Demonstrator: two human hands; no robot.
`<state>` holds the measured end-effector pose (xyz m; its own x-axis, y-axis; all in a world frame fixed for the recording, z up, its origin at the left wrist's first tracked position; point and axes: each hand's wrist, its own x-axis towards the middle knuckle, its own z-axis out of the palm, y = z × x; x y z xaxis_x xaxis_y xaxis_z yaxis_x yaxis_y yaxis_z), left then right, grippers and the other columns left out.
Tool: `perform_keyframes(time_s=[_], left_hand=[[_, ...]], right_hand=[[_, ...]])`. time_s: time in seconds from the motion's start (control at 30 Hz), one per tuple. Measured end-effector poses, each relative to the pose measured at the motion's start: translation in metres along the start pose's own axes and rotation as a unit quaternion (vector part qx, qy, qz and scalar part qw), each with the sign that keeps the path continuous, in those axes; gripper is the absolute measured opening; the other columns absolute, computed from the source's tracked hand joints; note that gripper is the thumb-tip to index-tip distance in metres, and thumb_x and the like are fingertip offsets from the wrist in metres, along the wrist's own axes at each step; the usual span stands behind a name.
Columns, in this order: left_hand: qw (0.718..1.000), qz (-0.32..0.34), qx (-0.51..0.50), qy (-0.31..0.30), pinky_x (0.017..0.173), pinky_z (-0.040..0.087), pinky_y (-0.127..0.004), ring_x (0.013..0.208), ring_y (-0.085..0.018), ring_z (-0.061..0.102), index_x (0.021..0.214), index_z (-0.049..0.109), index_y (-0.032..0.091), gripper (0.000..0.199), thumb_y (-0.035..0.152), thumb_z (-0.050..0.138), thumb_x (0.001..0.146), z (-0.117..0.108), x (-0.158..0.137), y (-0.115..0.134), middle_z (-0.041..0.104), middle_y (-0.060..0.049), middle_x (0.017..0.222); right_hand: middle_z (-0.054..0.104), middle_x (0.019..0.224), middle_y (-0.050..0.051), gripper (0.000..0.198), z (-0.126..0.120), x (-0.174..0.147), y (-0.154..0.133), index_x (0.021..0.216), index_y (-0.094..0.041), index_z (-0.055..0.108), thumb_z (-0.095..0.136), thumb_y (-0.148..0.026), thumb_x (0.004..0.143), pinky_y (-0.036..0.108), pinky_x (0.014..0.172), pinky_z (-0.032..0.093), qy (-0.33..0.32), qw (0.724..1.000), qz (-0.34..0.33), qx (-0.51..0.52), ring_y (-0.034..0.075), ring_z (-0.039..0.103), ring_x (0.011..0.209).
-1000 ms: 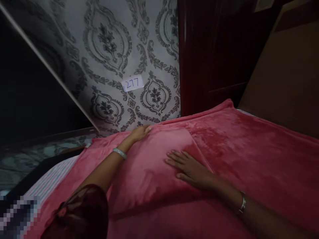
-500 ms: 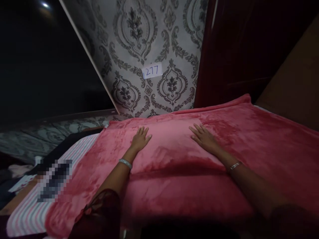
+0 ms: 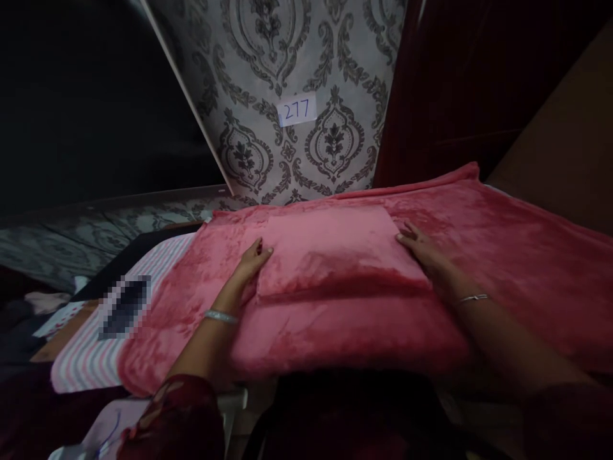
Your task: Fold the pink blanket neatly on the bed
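Note:
A folded pink plush blanket (image 3: pixel 330 239), roughly rectangular, lies on a larger spread of pink plush fabric (image 3: pixel 507 255). My left hand (image 3: pixel 253 259) is at the left edge of the folded piece, its thumb by the edge and apart from the bent fingers. At the opposite edge, my right hand (image 3: pixel 421 249) has its thumb towards the fold and a gap between thumb and forefinger. Some fingertips of both hands are hard to make out. Neither hand visibly pinches the fabric.
A striped cloth (image 3: pixel 86 358) shows under the pink fabric at left, with a blurred-out dark object (image 3: pixel 125 308) on it. Behind stand a patterned wall (image 3: pixel 335 140) with a paper label (image 3: pixel 297 109), a large dark screen (image 3: pixel 96 108) and a dark red panel (image 3: pixel 460 83).
My hands were flat on top of the folded blanket with fingers spread. They have moved outward to its left and right edges, fingers now bent. The view has tilted downward.

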<state>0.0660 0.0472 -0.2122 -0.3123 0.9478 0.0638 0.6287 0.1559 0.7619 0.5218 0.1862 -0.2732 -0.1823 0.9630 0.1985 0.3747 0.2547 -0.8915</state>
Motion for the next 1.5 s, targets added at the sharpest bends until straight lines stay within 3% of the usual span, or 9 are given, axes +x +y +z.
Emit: perform_keyframes(time_s=[0.1, 0.17, 0.27, 0.4, 0.57, 0.73, 1.07, 1.23, 1.5], left_hand=[[0.985, -0.059, -0.161, 0.002, 0.100, 0.055, -0.037, 0.124, -0.028, 0.064, 0.159, 0.027, 0.012, 0.087, 0.051, 0.064, 0.091, 0.000, -0.030, 0.000, 0.052, -0.022, 0.149], [0.965, -0.089, -0.248, -0.008, 0.099, 0.056, -0.035, 0.126, -0.028, 0.063, 0.161, 0.020, 0.015, 0.093, 0.049, 0.068, 0.089, 0.003, -0.040, 0.004, 0.045, -0.021, 0.156], [0.968, -0.104, -0.229, -0.011, 0.105, 0.052, -0.034, 0.139, -0.028, 0.052, 0.162, 0.017, 0.017, 0.095, 0.050, 0.068, 0.089, 0.010, -0.042, 0.010, 0.032, -0.019, 0.164], [0.980, -0.103, -0.169, 0.017, 0.115, 0.042, -0.032, 0.149, -0.025, 0.038, 0.162, 0.020, 0.016, 0.089, 0.044, 0.065, 0.092, 0.015, -0.038, 0.014, 0.034, -0.015, 0.164], [0.982, -0.070, -0.176, 0.011, 0.113, 0.045, -0.038, 0.143, -0.027, 0.046, 0.161, 0.028, 0.023, 0.083, 0.046, 0.066, 0.090, 0.003, -0.042, 0.022, 0.040, -0.013, 0.161], [0.987, -0.025, -0.157, 0.029, 0.114, 0.044, -0.040, 0.140, -0.026, 0.051, 0.158, 0.035, 0.028, 0.076, 0.053, 0.061, 0.091, -0.007, -0.053, 0.021, 0.049, -0.009, 0.156], [0.937, -0.067, -0.341, 0.018, 0.113, 0.047, -0.047, 0.140, -0.036, 0.049, 0.128, 0.068, 0.021, 0.070, 0.048, 0.083, 0.065, 0.003, -0.073, 0.012, 0.067, -0.011, 0.135], [0.911, -0.082, -0.405, 0.004, 0.108, 0.051, -0.047, 0.133, -0.038, 0.056, 0.127, 0.067, 0.018, 0.080, 0.050, 0.090, 0.058, 0.002, -0.075, 0.009, 0.069, -0.014, 0.133], [0.904, -0.070, -0.422, 0.025, 0.111, 0.049, -0.045, 0.136, -0.034, 0.054, 0.135, 0.062, 0.021, 0.079, 0.052, 0.087, 0.066, 0.010, -0.076, -0.004, 0.061, -0.012, 0.144]], right_hand=[[0.062, 0.140, 0.012, 0.078, -0.006, -0.015, -0.008, 0.160, -0.024, 0.031, 0.056, -0.047, 0.089, 0.048, 0.098, 0.057, -0.006, 0.989, 0.101, 0.107, 0.029, 0.069, 0.113], [0.065, 0.136, 0.013, 0.072, -0.005, -0.021, -0.019, 0.156, -0.023, 0.039, 0.057, -0.043, 0.089, 0.048, 0.095, 0.059, -0.017, 0.986, 0.115, 0.119, 0.028, 0.070, 0.110], [0.071, 0.126, 0.013, 0.063, 0.000, -0.030, -0.037, 0.148, -0.021, 0.050, 0.056, -0.044, 0.090, 0.047, 0.089, 0.061, -0.049, 0.984, 0.116, 0.128, 0.029, 0.072, 0.104], [0.073, 0.119, 0.014, 0.060, 0.006, -0.036, -0.051, 0.141, -0.018, 0.056, 0.060, -0.047, 0.089, 0.048, 0.088, 0.061, -0.078, 0.977, 0.129, 0.151, 0.030, 0.074, 0.097], [0.074, 0.119, 0.010, 0.055, -0.004, -0.015, -0.058, 0.131, -0.019, 0.065, 0.072, -0.040, 0.080, 0.051, 0.097, 0.057, -0.032, 0.989, 0.111, 0.091, 0.031, 0.070, 0.107], [0.066, 0.136, 0.010, 0.069, -0.018, -0.010, -0.052, 0.139, -0.019, 0.059, 0.075, -0.041, 0.075, 0.051, 0.107, 0.049, 0.005, 0.995, 0.066, 0.074, 0.032, 0.063, 0.122], [0.065, 0.138, 0.010, 0.078, 0.001, -0.048, -0.022, 0.141, -0.021, 0.057, 0.067, -0.062, 0.076, 0.053, 0.108, 0.048, -0.023, 0.992, 0.062, 0.103, 0.034, 0.061, 0.126], [0.055, 0.149, 0.009, 0.081, -0.006, -0.055, -0.016, 0.143, -0.021, 0.056, 0.064, -0.067, 0.077, 0.052, 0.118, 0.038, 0.002, 0.992, 0.071, 0.108, 0.034, 0.049, 0.139], [0.047, 0.155, 0.007, 0.083, -0.005, -0.040, -0.007, 0.146, -0.025, 0.055, 0.061, -0.071, 0.078, 0.053, 0.123, 0.026, 0.011, 0.991, 0.112, 0.074, 0.034, 0.035, 0.147]])
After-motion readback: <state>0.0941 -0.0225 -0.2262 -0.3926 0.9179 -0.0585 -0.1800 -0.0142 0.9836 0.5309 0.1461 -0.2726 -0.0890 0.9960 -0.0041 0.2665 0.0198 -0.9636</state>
